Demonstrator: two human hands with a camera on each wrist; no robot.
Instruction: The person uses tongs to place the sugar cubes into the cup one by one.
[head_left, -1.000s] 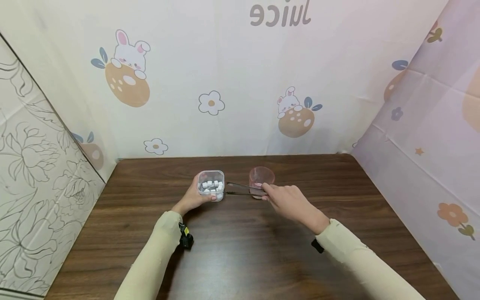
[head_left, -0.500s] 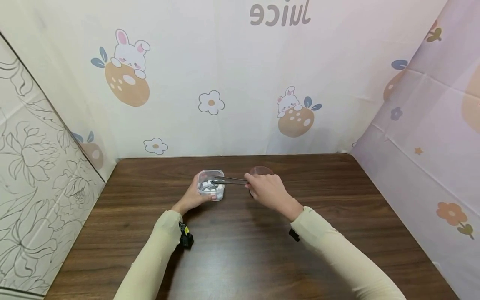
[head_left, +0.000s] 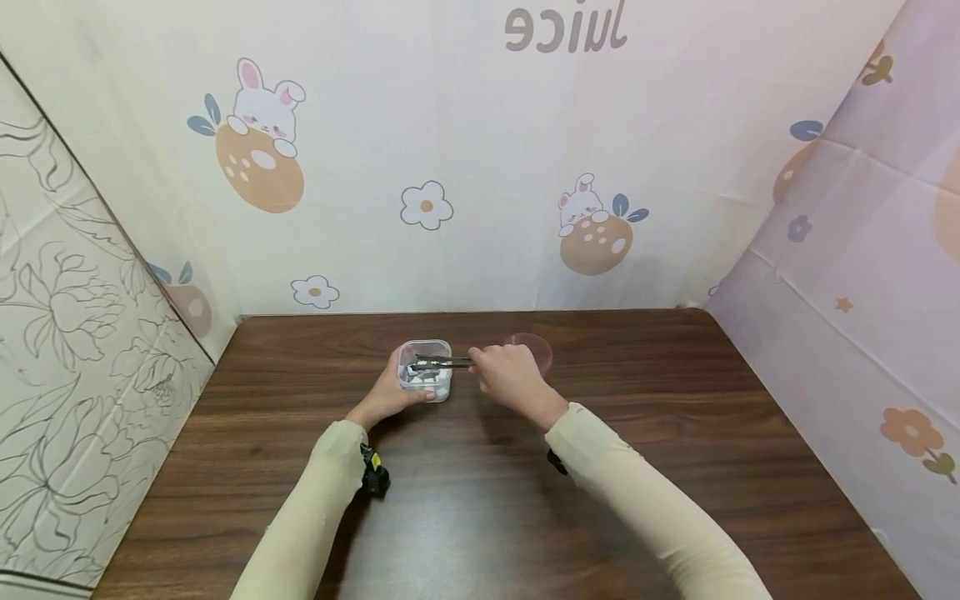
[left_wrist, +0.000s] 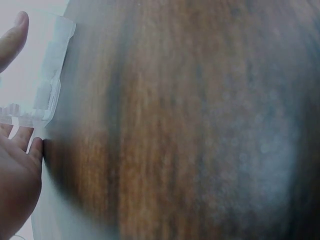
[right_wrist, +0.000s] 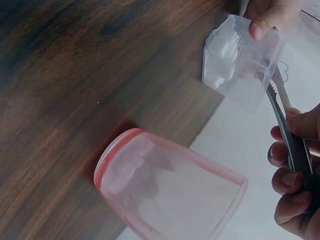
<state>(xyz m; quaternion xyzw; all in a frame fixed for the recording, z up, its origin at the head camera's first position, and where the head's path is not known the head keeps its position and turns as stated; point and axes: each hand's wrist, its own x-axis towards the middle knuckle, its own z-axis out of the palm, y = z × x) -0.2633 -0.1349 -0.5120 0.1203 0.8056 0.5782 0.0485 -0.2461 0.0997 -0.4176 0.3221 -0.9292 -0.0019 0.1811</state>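
Note:
In the head view my left hand (head_left: 386, 393) holds a small clear plastic box (head_left: 442, 390), thumb along the near side and fingers round the left. White cubes (head_left: 424, 377) lie inside it. My right hand (head_left: 512, 379) grips dark metal tongs (head_left: 456, 362), their tips reaching in over the box's opening. The right wrist view shows the toothed tongs' ends at the box's mouth and the fingers wrapped round the arms. Whether a cube sits between the tips, I cannot tell. A translucent pink cup (right_wrist: 170, 185) stands upright beside the right hand, partly hidden by it in the head view.
The dark wood-grain table (head_left: 465, 500) runs back to a printed curtain (head_left: 487, 167) with rabbits and flowers. More patterned cloth (head_left: 840, 317) closes the right side, and a line-drawn floral panel (head_left: 67, 333) stands at the left.
My right hand has moved left with the tongs, from in front of the pink cup to the box, and the tips are now in over it. The left hand and box have stayed put.

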